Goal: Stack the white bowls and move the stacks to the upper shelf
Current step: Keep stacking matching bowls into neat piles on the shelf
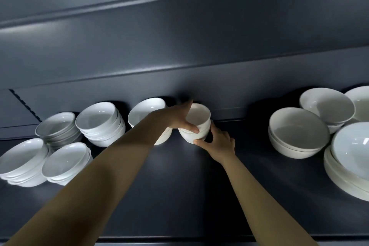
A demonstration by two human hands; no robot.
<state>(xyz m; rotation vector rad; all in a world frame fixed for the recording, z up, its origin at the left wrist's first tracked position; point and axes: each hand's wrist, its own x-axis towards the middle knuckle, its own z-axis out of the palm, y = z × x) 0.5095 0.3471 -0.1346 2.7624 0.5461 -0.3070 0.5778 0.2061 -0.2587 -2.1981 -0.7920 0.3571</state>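
A small stack of white bowls (196, 126) sits at the middle back of the dark shelf (179, 185). My left hand (175, 118) grips its left side, thumb across the front and fingers reaching behind the rim. My right hand (218, 142) holds the lower right side, thumb under the base edge. Just left of it stands another white bowl stack (143, 110), partly hidden by my left forearm.
Several more white bowl stacks stand at the left (99, 124) (58, 129) (22, 161) (65, 163). At the right are wider bowl stacks (297, 136) (325, 106) and a large stack (351, 158). Another dark shelf (179, 26) runs above.
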